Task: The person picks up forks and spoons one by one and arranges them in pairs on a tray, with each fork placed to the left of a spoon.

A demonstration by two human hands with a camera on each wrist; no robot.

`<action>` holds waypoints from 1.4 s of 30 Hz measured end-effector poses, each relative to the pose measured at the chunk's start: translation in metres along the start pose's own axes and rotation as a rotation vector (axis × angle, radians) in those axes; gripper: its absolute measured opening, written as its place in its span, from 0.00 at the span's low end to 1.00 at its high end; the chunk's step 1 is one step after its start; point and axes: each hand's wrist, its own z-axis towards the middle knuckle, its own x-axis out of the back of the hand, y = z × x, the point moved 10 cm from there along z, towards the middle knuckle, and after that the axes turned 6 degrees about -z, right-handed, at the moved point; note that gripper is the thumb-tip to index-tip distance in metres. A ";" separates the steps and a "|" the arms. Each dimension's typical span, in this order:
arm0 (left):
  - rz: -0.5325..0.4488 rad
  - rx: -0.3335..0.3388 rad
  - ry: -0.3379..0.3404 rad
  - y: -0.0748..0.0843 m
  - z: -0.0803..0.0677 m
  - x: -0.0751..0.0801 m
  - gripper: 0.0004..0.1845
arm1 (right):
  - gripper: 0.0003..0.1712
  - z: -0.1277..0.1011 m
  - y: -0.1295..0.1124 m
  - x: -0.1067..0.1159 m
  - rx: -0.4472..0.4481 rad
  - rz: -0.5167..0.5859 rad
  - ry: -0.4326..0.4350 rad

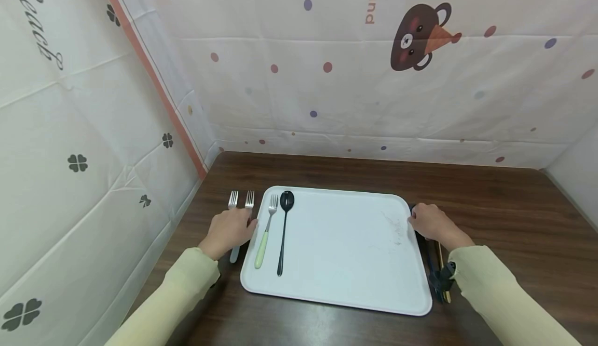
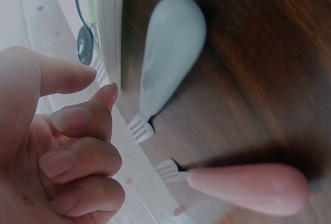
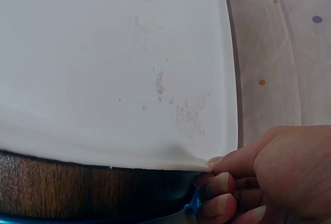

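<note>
A white tray [image 1: 345, 242] lies on a dark wooden table [image 1: 504, 211]. At the tray's left end lie a fork with a pale green handle [image 1: 263, 237] and a black spoon [image 1: 283, 231]. My left hand [image 1: 249, 226] rests over two forks on the table beside the tray's left rim [image 2: 111, 38]. One fork has a pale blue handle [image 2: 168, 63] and the other a pink handle [image 2: 248, 188]. The left hand's fingers [image 2: 77, 120] are loosely curled and hold nothing. My right hand [image 3: 214, 169] pinches the tray's right rim [image 3: 227, 79], thumb on top and fingers beneath.
Dark blue and gold utensils [image 1: 436, 270] lie on the table along the tray's right side, partly under my right wrist. A blue edge [image 3: 195, 203] shows by the right fingers. Patterned cloth walls [image 1: 327, 76] close in the table at the left and back.
</note>
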 end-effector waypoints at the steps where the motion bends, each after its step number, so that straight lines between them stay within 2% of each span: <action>1: 0.002 -0.002 0.003 -0.001 0.000 0.001 0.14 | 0.14 0.000 0.000 0.000 0.000 0.001 0.000; 11: 0.009 0.007 0.007 -0.012 -0.004 0.005 0.15 | 0.13 -0.001 0.002 -0.001 0.002 0.009 -0.007; 18: 0.038 0.031 -0.045 -0.020 -0.004 0.001 0.18 | 0.13 0.000 0.003 -0.001 0.001 0.011 -0.006; 24: 0.038 0.042 -0.077 -0.023 -0.006 -0.003 0.14 | 0.13 -0.001 0.001 -0.002 0.004 0.016 -0.006; 42: 0.033 0.066 -0.097 -0.025 -0.006 -0.006 0.14 | 0.13 0.000 0.000 -0.001 0.014 0.006 0.001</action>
